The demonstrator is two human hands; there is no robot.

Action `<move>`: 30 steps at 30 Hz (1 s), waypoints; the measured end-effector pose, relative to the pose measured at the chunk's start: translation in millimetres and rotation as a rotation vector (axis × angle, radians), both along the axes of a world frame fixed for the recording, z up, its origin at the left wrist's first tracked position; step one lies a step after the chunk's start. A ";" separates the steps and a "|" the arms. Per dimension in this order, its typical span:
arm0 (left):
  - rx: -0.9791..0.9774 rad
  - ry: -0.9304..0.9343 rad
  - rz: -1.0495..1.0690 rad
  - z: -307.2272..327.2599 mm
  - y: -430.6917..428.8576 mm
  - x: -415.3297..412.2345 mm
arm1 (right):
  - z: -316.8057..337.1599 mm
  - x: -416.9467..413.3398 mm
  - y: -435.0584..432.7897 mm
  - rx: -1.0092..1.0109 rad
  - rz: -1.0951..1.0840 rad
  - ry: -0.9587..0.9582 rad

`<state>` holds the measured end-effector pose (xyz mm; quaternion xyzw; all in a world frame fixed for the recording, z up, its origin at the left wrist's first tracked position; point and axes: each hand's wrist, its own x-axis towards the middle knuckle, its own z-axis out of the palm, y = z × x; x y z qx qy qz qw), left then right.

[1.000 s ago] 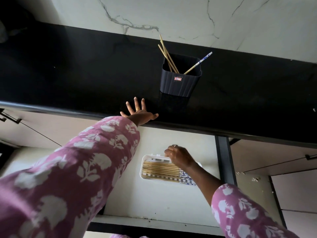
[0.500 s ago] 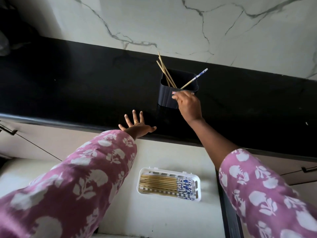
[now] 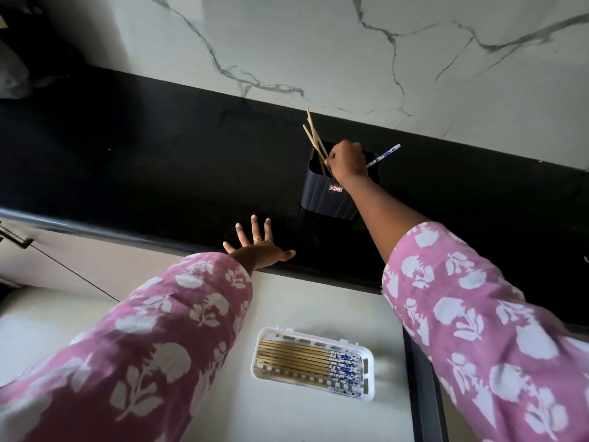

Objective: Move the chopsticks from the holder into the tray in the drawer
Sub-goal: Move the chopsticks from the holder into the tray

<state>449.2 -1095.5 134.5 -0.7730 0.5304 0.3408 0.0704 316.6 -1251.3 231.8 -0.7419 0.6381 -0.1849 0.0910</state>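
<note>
A dark ribbed holder [image 3: 328, 199] with a small red label stands on the black counter [image 3: 143, 161]. Bamboo chopsticks [image 3: 312, 135] lean out of its left side, and a blue-patterned chopstick [image 3: 384, 155] pokes out to the right. My right hand [image 3: 347, 162] is over the holder's mouth, fingers closed around the bamboo chopsticks. My left hand [image 3: 258, 244] lies flat with spread fingers on the counter's front edge. Below, a white slotted tray [image 3: 368, 371] in the open drawer [image 3: 302, 311] holds several chopsticks laid side by side.
A white marble wall [image 3: 318, 52] rises behind the counter. A dark drawer frame [image 3: 424, 393] runs along the right of the tray. Cabinet fronts with a dark handle [image 3: 16, 239] lie at the left. A dark shape sits at the far left corner.
My right hand rose from the tray in the drawer to the holder and closed on the bamboo chopsticks. My left hand stayed on the counter edge. The view tilted upward.
</note>
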 end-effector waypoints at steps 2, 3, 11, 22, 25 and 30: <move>0.002 -0.005 0.008 -1.3 -0.2 -0.5 | -0.9 4.0 -7.1 0.043 -0.012 0.017; 0.004 -0.007 0.011 -1.5 -0.2 -0.8 | -1.5 6.4 -8.9 0.054 -0.006 0.029; 0.007 0.001 0.012 -0.7 -0.7 -0.1 | -5.8 11.3 -8.9 0.055 -0.055 -0.039; -0.004 -0.017 0.000 0.9 0.9 -0.2 | 35.0 -18.6 5.8 -0.127 -0.064 -0.402; -0.003 -0.023 0.002 -1.7 0.3 0.3 | 48.5 -29.1 12.5 -0.178 -0.110 -0.498; -0.012 -0.027 0.005 -2.0 1.4 -0.4 | 68.5 -47.9 29.8 -0.289 -0.182 -0.710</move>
